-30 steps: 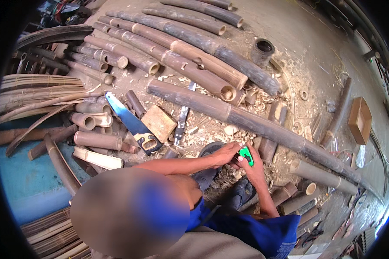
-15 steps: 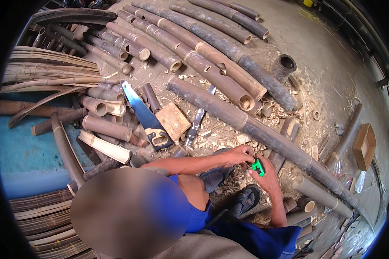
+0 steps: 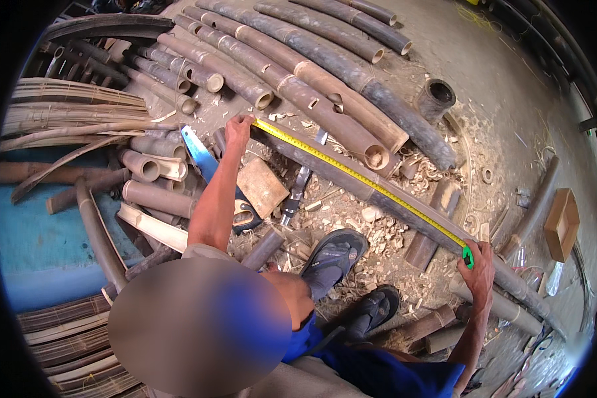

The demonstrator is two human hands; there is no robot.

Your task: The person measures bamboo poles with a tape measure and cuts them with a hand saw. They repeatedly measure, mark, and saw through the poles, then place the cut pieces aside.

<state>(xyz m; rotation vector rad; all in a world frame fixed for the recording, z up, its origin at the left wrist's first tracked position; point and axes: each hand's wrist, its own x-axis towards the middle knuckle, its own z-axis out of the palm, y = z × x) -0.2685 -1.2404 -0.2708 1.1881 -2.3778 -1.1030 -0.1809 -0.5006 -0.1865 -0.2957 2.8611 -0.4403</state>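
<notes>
A long dark bamboo pole (image 3: 331,175) lies slantwise on the ground in front of me. A yellow measuring tape (image 3: 365,179) is stretched along its top. My left hand (image 3: 237,129) presses the tape's free end onto the pole's upper left end. My right hand (image 3: 479,268) grips the green tape case (image 3: 468,256) on the pole at the lower right. My feet in dark sandals (image 3: 331,255) rest on wood shavings below the pole.
A blue hand saw (image 3: 199,156), a wooden block (image 3: 262,187) and a metal chopping tool (image 3: 297,192) lie near my left arm. Stacked bamboo poles (image 3: 292,79) fill the top. Short bamboo pieces (image 3: 146,169), split strips (image 3: 66,113) and a blue mat (image 3: 40,245) are left; a cardboard box (image 3: 562,222) is right.
Both hands were together at the green tape case. My left hand has since moved up and left, drawing the yellow tape out along the pole; the right hand shifted right with the case.
</notes>
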